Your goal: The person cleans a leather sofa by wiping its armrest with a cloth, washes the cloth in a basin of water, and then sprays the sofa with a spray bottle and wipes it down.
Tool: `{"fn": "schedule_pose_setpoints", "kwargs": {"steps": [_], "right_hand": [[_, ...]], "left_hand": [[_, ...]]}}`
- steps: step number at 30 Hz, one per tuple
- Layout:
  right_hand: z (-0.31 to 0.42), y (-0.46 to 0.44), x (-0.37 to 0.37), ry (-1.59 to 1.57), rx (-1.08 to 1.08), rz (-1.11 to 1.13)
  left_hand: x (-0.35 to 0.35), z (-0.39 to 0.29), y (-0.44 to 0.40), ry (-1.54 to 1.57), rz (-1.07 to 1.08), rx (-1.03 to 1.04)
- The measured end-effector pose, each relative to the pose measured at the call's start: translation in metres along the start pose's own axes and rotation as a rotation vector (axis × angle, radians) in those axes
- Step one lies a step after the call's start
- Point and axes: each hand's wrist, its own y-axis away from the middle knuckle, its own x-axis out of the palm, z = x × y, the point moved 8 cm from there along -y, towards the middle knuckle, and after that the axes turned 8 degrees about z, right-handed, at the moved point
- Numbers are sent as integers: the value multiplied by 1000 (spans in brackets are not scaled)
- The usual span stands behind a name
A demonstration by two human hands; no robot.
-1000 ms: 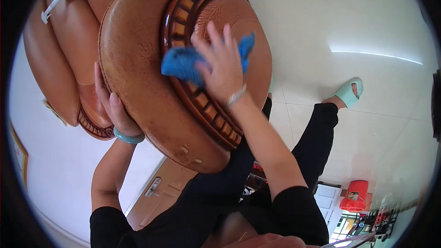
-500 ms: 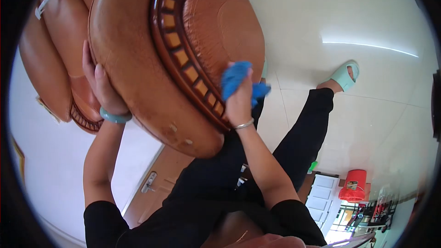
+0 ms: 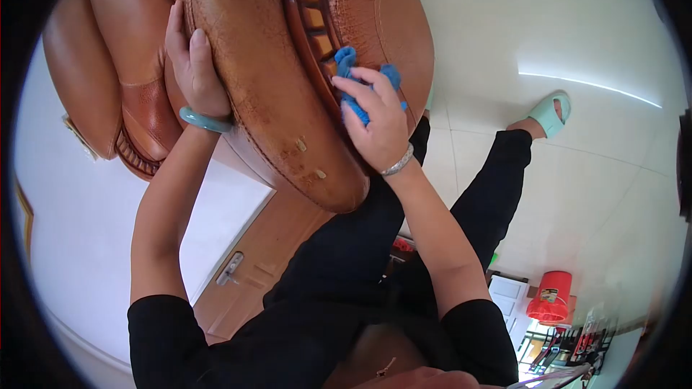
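A brown leather sofa armrest (image 3: pixel 252 94) fills the upper middle, its top worn and scuffed with two small pale patches near the lower end. Along its front runs a glossy dark wood trim (image 3: pixel 314 18) with light square insets, beside a creased leather front panel. My left hand (image 3: pixel 198 75), a jade-coloured bangle at the wrist, rests flat on the armrest's inner edge with its fingers stretched out. A bunched blue cloth (image 3: pixel 346 61) is in my right hand (image 3: pixel 378 119), pressed against the wood trim and the edge of the panel. Part of the cloth is hidden under the fingers.
More sofa leather (image 3: pixel 133 21) lies at the upper left. My foot in a mint-green slipper (image 3: pixel 551 115) stands on the pale tiled floor (image 3: pixel 490 29). A red bucket (image 3: pixel 551 295) is at the lower right, and a wooden door (image 3: pixel 252 266) shows beside a white wall.
My right hand has shifted with the blue cloth from the leather front panel onto the wood trim. My left hand stays on the armrest; the whole view has shifted slightly.
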Motion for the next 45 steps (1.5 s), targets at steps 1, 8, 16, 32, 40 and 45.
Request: {"fn": "schedule_pose_setpoints", "kwargs": {"steps": [1,8,16,32,40,45], "right_hand": [[4,0,-1,-73,12,21],[-17,-16,0,-36,6,49],[13,-23,0,-70,-41,12],[3,-24,0,6,-10,-32],[-3,25,0,46,75,-34],[-6,24,-2,34,117,-45]], "left_hand": [[0,-1,0,-3,-1,11],[-2,-16,1,-140,-63,130],[-5,-17,2,-252,-110,170],[4,-15,-2,-90,6,106],[2,-11,-1,-121,-14,98],[0,-12,-3,-121,-14,103]]}}
